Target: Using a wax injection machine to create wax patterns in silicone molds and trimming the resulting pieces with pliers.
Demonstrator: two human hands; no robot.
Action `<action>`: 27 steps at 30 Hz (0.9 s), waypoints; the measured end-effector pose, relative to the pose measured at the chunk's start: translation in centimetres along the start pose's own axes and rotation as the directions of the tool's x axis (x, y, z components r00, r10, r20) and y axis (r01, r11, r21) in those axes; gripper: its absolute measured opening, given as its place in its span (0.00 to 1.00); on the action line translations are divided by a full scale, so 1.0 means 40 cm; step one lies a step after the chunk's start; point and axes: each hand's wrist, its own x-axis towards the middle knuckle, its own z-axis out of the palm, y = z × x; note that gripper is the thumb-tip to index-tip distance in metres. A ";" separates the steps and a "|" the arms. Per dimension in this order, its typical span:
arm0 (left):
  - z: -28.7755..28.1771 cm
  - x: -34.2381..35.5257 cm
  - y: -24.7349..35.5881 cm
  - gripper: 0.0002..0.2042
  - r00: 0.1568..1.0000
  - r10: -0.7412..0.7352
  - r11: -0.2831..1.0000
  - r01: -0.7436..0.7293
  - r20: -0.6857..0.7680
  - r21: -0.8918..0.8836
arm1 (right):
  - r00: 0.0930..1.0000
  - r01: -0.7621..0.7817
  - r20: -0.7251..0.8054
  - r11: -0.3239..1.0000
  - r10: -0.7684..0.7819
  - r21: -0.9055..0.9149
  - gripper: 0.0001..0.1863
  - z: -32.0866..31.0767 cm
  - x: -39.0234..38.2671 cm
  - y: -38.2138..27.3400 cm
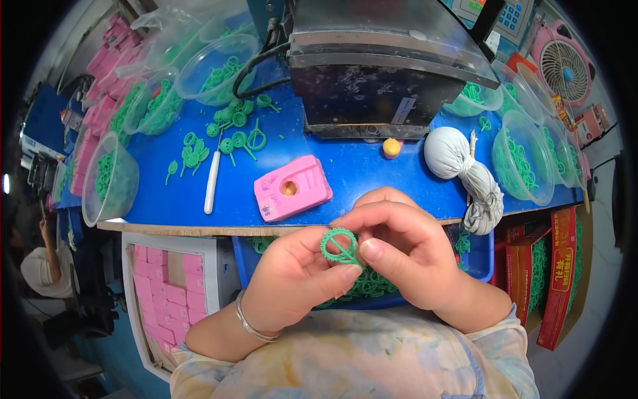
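Note:
A small green plastic ring with a beaded rim and ribs inside it (339,245) is held up over the table's front edge. My left hand (292,269), with a silver bangle at its wrist, pinches the lower side of the ring. My right hand (412,249) is closed with thumb and fingers at the ring's right side; what lies behind its thumb is hidden. Just beyond my hands, a pink block with a round hole (309,197) rests on the blue table (249,149). Below my hands, a blue tray (484,261) holds a heap of green pieces.
A black machine (379,96) stands at the back centre. Loose green pieces (193,153) and a white-handled tool (212,183) lie left. Clear tubs (113,179) of green parts line both sides. A tied cloth bundle (448,153) lies right. Pink blocks (176,294) fill a box below.

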 end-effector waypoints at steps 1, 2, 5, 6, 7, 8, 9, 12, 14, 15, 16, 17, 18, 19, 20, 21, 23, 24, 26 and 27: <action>0.002 0.000 -0.002 0.11 1.000 0.000 1.000 0.000 -0.001 0.000 | 1.000 0.000 0.000 1.000 0.000 0.000 0.08 0.001 0.001 0.001; 0.004 0.000 -0.005 0.11 1.000 0.024 0.999 -0.024 0.000 0.026 | 1.000 -0.022 0.005 0.998 0.022 0.052 0.07 0.002 0.001 0.004; 0.007 -0.001 -0.006 0.12 0.999 0.041 0.997 -0.040 -0.017 0.064 | 0.998 -0.059 0.011 0.993 0.059 0.106 0.06 -0.002 0.000 0.005; 0.008 -0.001 -0.005 0.13 0.999 0.035 0.997 -0.033 -0.032 0.074 | 0.997 -0.074 0.012 0.991 0.073 0.108 0.06 -0.003 -0.001 0.003; 0.014 0.002 -0.009 0.13 0.999 0.036 0.997 -0.033 -0.031 0.074 | 0.997 -0.074 0.011 0.992 0.073 0.107 0.06 -0.003 -0.001 0.001; 0.025 0.007 -0.017 0.15 0.964 0.256 0.952 -0.239 -0.072 0.193 | 0.999 -0.045 -0.007 0.995 0.046 0.093 0.06 -0.003 -0.001 0.000; 0.031 0.009 -0.022 0.16 0.880 0.467 0.851 -0.421 -0.086 0.314 | 1.000 -0.017 -0.023 0.997 0.019 0.078 0.06 -0.003 0.000 -0.003; 0.025 0.005 -0.019 0.16 0.752 0.650 0.689 -0.521 -0.112 0.503 | 0.994 0.107 0.007 0.984 -0.107 -0.140 0.07 -0.008 0.001 -0.017; 0.003 -0.001 0.008 0.15 0.722 0.691 0.505 -0.526 0.046 0.684 | 0.991 0.132 0.005 0.977 -0.133 -0.168 0.08 -0.006 -0.002 -0.018; -0.004 -0.003 0.018 0.13 0.695 0.688 0.278 -0.518 0.209 0.809 | 0.987 0.158 0.006 0.968 -0.160 -0.198 0.09 -0.005 -0.003 -0.019; -0.003 -0.003 0.017 0.13 0.694 0.689 0.277 -0.518 0.208 0.809 | 0.987 0.158 0.007 0.967 -0.160 -0.198 0.09 -0.003 -0.004 -0.017; -0.001 -0.004 0.015 0.12 0.678 0.707 0.260 -0.514 0.201 0.817 | 0.988 0.149 -0.014 0.969 -0.154 -0.195 0.10 -0.001 -0.005 -0.015; 0.000 -0.005 0.015 0.11 0.660 0.726 0.242 -0.509 0.194 0.826 | 0.988 0.141 -0.032 0.971 -0.150 -0.191 0.11 0.000 -0.005 -0.014; 0.000 -0.006 0.015 0.11 0.658 0.728 0.241 -0.508 0.193 0.827 | 0.988 0.143 -0.029 0.971 -0.151 -0.190 0.11 0.001 -0.005 -0.016; -0.001 -0.007 0.015 0.11 0.655 0.730 0.235 -0.509 0.196 0.828 | 0.990 0.123 -0.038 0.963 -0.136 -0.238 0.10 0.001 -0.006 -0.020; -0.001 -0.008 0.015 0.11 0.652 0.732 0.229 -0.512 0.200 0.828 | 0.991 0.104 -0.048 0.953 -0.122 -0.286 0.10 0.001 -0.006 -0.023; 0.004 -0.008 0.016 0.12 0.653 0.730 0.234 -0.515 0.201 0.824 | 0.991 0.119 -0.017 0.933 -0.133 -0.339 0.09 -0.013 -0.013 -0.013; 0.006 -0.002 0.016 0.12 0.656 0.726 0.242 -0.524 0.206 0.817 | 0.990 0.133 0.010 0.909 -0.140 -0.395 0.09 -0.021 -0.016 -0.008; 0.005 -0.001 0.013 0.14 0.659 0.727 0.263 -0.528 0.194 0.808 | 0.979 0.194 0.027 0.877 -0.203 -0.440 0.08 -0.028 -0.016 -0.014; 0.001 0.008 0.012 0.15 0.663 0.726 0.287 -0.531 0.181 0.797 | 0.965 0.250 0.049 0.838 -0.259 -0.486 0.07 -0.042 -0.016 -0.020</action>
